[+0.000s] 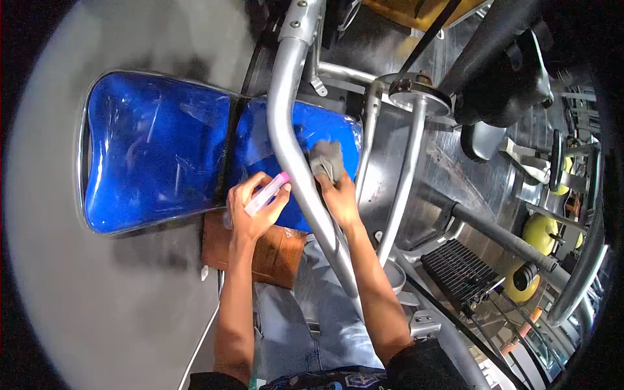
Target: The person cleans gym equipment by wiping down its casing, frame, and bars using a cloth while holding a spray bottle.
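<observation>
My left hand (pixel 250 211) is closed around a small translucent bottle (pixel 265 197) with a pink top, tilted up to the right. The pink end is beside a thick silver bent tube (pixel 294 146). On the tube's other side, my right hand (pixel 339 198) grips a crumpled grey cloth (pixel 327 161). The cloth is over a blue chair seat (pixel 260 146); whether it touches the seat or the tube I cannot tell. A blue backrest (pixel 159 149), shiny as if wrapped in clear plastic, extends to the left.
A brown wooden block or box (pixel 253 250) lies below the seat, by my legs (pixel 325 305). Thinner silver tubes (pixel 406 175) rise right of my right arm. Further right are a black ribbed pedal (pixel 463 270), a black bike saddle (pixel 500 91) and yellow balls (pixel 538 234).
</observation>
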The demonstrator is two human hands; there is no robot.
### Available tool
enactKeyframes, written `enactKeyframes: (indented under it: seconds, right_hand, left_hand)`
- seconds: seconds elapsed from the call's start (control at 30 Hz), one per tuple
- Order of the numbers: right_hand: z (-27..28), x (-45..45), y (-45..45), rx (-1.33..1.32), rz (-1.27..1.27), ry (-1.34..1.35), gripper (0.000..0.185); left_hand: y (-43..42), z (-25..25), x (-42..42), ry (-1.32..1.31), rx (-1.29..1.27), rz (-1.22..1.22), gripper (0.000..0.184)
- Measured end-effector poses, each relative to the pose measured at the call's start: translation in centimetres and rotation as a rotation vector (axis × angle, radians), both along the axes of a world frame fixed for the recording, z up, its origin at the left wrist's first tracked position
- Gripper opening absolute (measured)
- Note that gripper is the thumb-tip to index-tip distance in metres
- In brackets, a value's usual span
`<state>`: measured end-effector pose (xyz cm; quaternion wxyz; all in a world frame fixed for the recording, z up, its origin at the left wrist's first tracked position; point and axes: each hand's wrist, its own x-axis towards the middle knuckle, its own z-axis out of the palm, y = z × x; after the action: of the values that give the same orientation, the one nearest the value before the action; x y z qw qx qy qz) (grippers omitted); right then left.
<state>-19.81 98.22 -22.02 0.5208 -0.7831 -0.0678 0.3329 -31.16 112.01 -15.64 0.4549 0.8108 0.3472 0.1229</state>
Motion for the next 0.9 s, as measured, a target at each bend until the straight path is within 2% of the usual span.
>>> enactKeyframes:
  seconds: [0.03,0.1,0.13,0.2,0.3,0.37,0.43,0.5,0.57,0.63,0.7,0.73,0.77,0.8,0.83,0.9]
  right_hand:
    - [0.8,-0.3,-1.1,0.003,-0.002,-0.003,0.037]
    - [1.9,-1.1,-3.2,-0.020,0.081,-0.009,0.036]
    - [2.1,-1.6,-3.6,-0.019,0.083,-0.010,0.036]
    - [2.4,-2.2,-4.1,-0.011,0.126,-0.229,0.035]
    - [1.9,-1.1,-1.6,0.081,0.075,-0.103,0.031]
    - [0.4,0.5,0.4,0.139,0.103,-0.118,0.030]
    - [0.3,1.8,2.3,0.136,0.101,-0.070,0.030]
    - [0.8,2.5,2.2,0.103,0.149,-0.077,0.032]
    - [1.4,2.0,0.6,0.033,0.233,-0.182,0.034]
    - [3.7,1.5,-1.5,0.003,0.365,-0.277,0.038]
    - [4.9,0.8,-2.2,-0.018,0.464,-0.371,0.043]
    - [5.3,0.7,-1.8,-0.019,0.467,-0.368,0.043]
    - [5.6,0.7,-1.0,-0.061,0.446,-0.492,0.046]
    - [6.1,0.8,-0.1,-0.103,0.422,-0.618,0.048]
    - [6.6,1.2,1.1,-0.103,0.423,-0.618,0.048]
    - [7.5,2.2,3.8,-0.143,0.506,-0.612,0.050]
  left_hand:
    - [0.2,-0.1,0.2,-0.003,0.003,-0.002,0.024]
    - [0.4,-0.3,0.5,0.016,0.112,0.153,0.019]
    - [0.7,-0.8,1.0,-0.070,0.139,0.213,0.021]
    - [1.2,-1.3,2.3,-0.112,0.177,0.313,0.026]
    - [2.5,-2.8,4.8,-0.195,0.374,0.317,0.027]
    - [3.1,-2.2,6.6,-0.215,0.403,0.327,0.026]
    - [3.8,-1.4,8.0,-0.266,0.566,0.184,0.025]
    - [4.8,-1.5,8.4,-0.260,0.551,0.101,0.025]
    - [6.2,-0.9,8.7,-0.226,0.415,-0.193,0.024]
    - [8.0,-0.7,8.9,-0.181,0.370,-0.258,0.025]
    - [9.7,-0.5,9.2,-0.199,0.282,-0.540,0.027]
    - [10.5,-0.7,9.5,-0.236,0.161,-0.639,0.027]
    - [10.9,-0.7,9.5,-0.237,0.160,-0.637,0.027]
    - [11.2,-0.3,9.6,-0.245,0.054,-0.684,0.026]
    - [11.5,-0.1,9.6,-0.252,-0.053,-0.729,0.026]
    - [11.6,-0.3,9.6,-0.253,-0.045,-0.730,0.025]
